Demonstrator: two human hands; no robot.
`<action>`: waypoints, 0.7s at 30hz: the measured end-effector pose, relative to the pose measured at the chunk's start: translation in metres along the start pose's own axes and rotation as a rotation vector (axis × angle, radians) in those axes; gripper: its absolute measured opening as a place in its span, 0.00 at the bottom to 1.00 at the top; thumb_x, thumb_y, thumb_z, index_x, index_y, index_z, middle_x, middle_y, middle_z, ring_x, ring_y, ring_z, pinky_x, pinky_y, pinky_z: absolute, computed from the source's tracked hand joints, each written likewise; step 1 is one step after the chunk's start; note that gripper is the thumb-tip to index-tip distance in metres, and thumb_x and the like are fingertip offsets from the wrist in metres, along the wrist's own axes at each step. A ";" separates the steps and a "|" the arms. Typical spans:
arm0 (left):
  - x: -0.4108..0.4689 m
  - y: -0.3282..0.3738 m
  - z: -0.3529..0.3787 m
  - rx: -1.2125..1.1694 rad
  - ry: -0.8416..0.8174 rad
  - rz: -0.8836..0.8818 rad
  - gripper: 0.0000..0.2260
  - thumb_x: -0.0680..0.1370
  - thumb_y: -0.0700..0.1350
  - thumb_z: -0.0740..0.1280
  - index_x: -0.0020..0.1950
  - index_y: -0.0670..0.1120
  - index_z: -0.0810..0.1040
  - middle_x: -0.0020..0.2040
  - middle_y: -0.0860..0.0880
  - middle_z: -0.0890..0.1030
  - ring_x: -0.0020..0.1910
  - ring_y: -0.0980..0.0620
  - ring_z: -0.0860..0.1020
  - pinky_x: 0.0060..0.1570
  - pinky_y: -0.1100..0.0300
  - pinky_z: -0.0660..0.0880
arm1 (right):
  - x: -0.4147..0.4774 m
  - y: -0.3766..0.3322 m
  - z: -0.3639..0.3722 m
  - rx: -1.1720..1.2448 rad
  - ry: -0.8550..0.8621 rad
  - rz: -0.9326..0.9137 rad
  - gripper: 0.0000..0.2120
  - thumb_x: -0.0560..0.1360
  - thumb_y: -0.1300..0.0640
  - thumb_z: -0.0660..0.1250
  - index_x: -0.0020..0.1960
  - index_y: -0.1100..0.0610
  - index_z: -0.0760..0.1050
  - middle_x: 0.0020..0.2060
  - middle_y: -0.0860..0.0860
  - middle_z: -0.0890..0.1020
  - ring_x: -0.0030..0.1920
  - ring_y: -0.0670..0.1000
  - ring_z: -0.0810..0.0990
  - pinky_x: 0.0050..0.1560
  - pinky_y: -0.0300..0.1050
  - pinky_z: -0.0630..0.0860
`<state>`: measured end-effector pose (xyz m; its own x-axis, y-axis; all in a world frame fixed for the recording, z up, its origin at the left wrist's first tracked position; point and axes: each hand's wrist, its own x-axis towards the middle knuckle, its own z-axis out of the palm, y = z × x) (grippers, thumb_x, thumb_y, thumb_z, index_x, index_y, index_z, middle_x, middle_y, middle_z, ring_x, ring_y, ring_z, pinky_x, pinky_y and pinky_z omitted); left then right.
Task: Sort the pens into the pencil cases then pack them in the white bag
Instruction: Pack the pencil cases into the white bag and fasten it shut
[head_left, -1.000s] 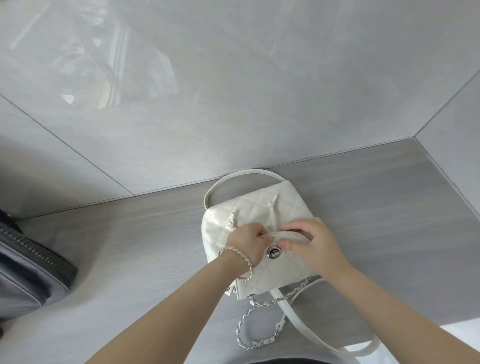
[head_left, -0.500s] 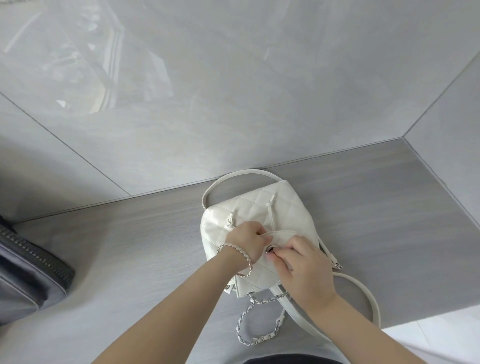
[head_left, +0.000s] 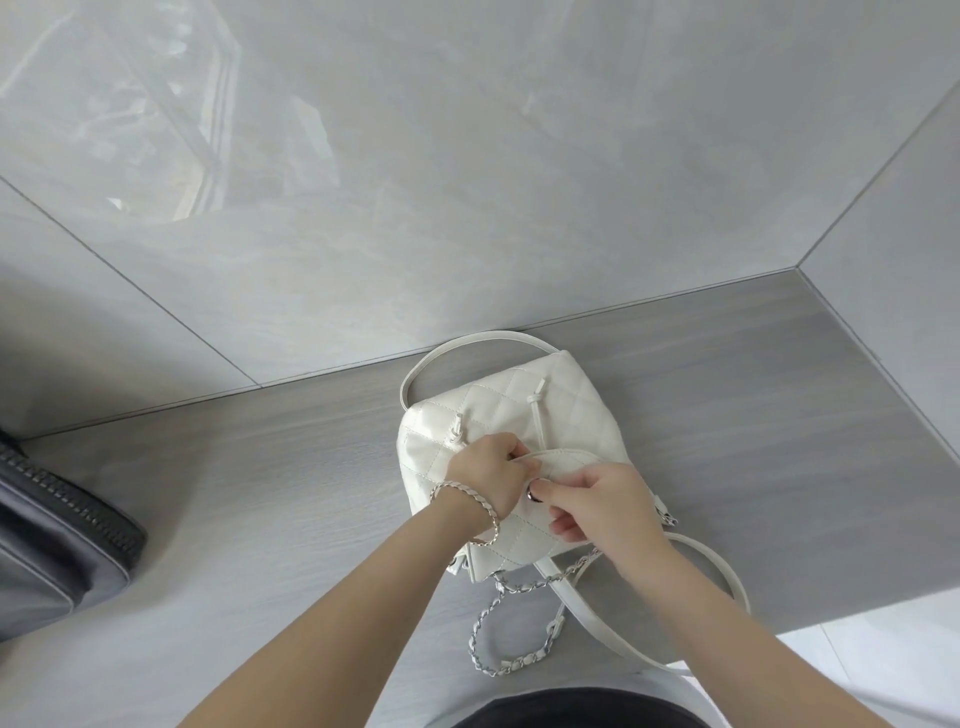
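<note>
A white quilted bag (head_left: 524, 410) lies on the grey wooden counter (head_left: 260, 493), its flap folded over the front. My left hand (head_left: 491, 470), with a bracelet on the wrist, grips the left edge of the flap. My right hand (head_left: 597, 501) pinches the flap at its round metal snap (head_left: 533, 495). The bag's white strap (head_left: 685, 551) and silver chain (head_left: 498, 639) trail toward me. No pens or pencil cases are visible; the flap hides the bag's inside.
A dark grey zippered bag (head_left: 57, 530) sits at the left edge of the counter. Glossy grey wall tiles (head_left: 467, 182) rise right behind the white bag. The counter's front edge (head_left: 857, 613) drops off at the lower right.
My right hand slid from the flap's right edge down to the snap and now pinches it. The left hand kept its grip on the flap.
</note>
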<state>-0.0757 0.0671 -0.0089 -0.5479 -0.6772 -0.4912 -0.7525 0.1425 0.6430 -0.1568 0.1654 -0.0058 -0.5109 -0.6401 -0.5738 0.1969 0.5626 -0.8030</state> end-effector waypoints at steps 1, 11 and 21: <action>0.000 0.000 0.000 -0.010 -0.001 -0.007 0.06 0.76 0.45 0.64 0.39 0.47 0.73 0.41 0.50 0.74 0.45 0.48 0.72 0.45 0.61 0.66 | -0.003 0.003 -0.002 0.003 0.014 -0.034 0.11 0.69 0.58 0.73 0.29 0.57 0.77 0.21 0.49 0.76 0.21 0.46 0.74 0.26 0.39 0.74; 0.036 0.034 -0.061 -0.389 0.091 -0.239 0.15 0.75 0.42 0.67 0.58 0.34 0.76 0.58 0.37 0.79 0.56 0.43 0.78 0.62 0.53 0.72 | -0.028 0.080 -0.006 -0.665 0.074 -0.194 0.46 0.58 0.38 0.74 0.69 0.54 0.59 0.61 0.47 0.65 0.64 0.50 0.64 0.64 0.45 0.65; 0.051 0.014 -0.089 -0.464 -0.003 -0.382 0.08 0.73 0.43 0.69 0.48 0.40 0.78 0.48 0.41 0.80 0.48 0.44 0.78 0.59 0.49 0.73 | 0.001 0.087 -0.018 -1.346 -0.086 -0.298 0.18 0.73 0.65 0.61 0.62 0.57 0.66 0.60 0.53 0.71 0.62 0.55 0.68 0.53 0.47 0.72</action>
<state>-0.0816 -0.0301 0.0273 -0.2716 -0.6160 -0.7394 -0.6590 -0.4409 0.6093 -0.1550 0.2228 -0.0733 -0.3284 -0.8264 -0.4573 -0.8873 0.4359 -0.1506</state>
